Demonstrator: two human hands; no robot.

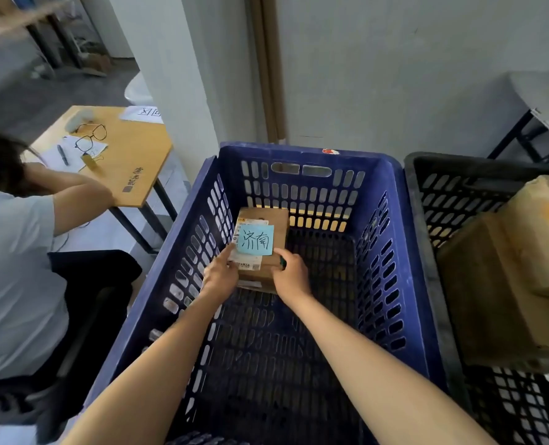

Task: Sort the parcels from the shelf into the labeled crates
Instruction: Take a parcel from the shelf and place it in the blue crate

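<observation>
- While both my hands are on it, the parcel (266,232), a small brown cardboard box, sits inside the blue crate (266,148), toward the far-left part, close to the far wall.
- Can't tell if it's resting on the crate floor or hanging in my grip.
- Blue sticky note (254,240) with handwritten characters on the top face, over a white shipping label (247,261).
- Left hand (220,274): holds the near-left corner, index finger straight along the left edge with its tip touching the note, other fingers curled.
- Right hand (291,274): grips the near-right corner, thumb on top, fingers wrapped down the side.
- Both forearms reach in over the near rim.
- Black crate (419,239) just beside the blue one on the right, rims nearly touching; larger cardboard boxes (491,300) stacked in it.
- Left of the blue crate: a seated person (13,268) in a light shirt, at a wooden table (138,162).
- On that table: glasses (91,136), a pen (63,155), some papers.
- White wall behind both crates.
</observation>
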